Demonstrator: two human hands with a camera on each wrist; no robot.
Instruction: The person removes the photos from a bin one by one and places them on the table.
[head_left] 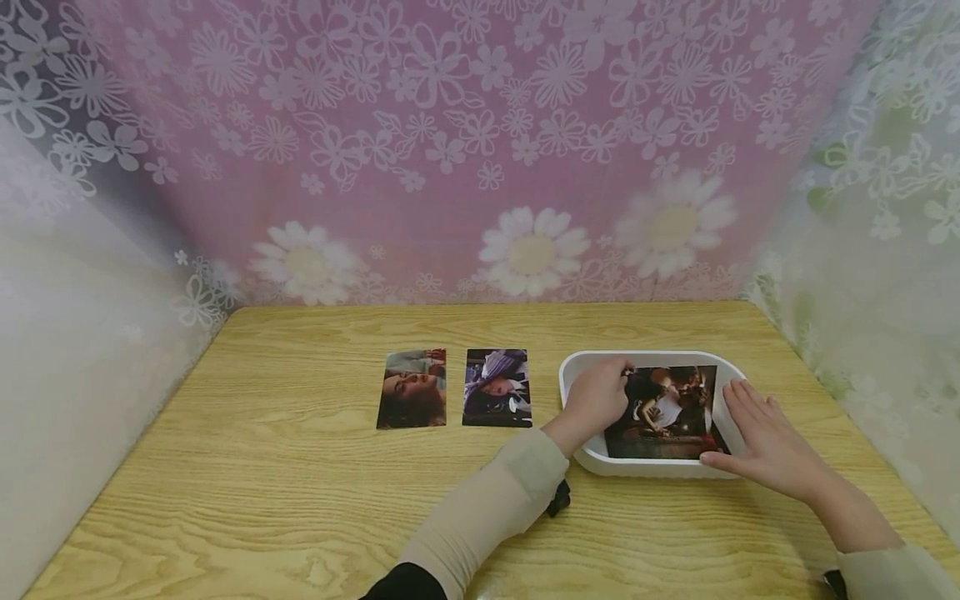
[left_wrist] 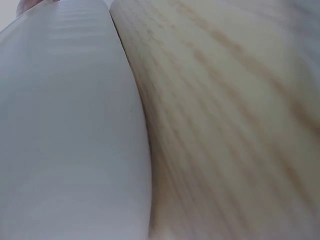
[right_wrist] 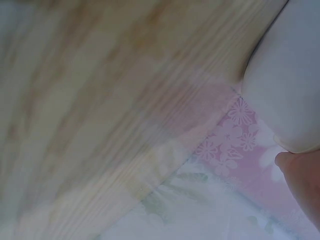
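A white tray (head_left: pixel 651 357) with rounded corners stands at the right, holding dark glossy photos; the top photo (head_left: pixel 663 414) shows a figure in white. My left hand (head_left: pixel 597 395) reaches over the tray's left side, its curled fingers pinching the top photo at its upper left edge. My right hand (head_left: pixel 776 450) rests on the tray's right rim, fingers extended and thumb near the front right corner of the photo. In the left wrist view only the tray's outer wall (left_wrist: pixel 75 125) shows large. A fingertip (right_wrist: pixel 300 170) touches the tray's rim in the right wrist view.
Two more photos lie left of the tray on the wood-grain table (head_left: pixel 262 467): a portrait photo (head_left: pixel 412 390) and a photo with purple stripes (head_left: pixel 497 388). Flowered curtains (head_left: pixel 450 150) hang behind and at both sides.
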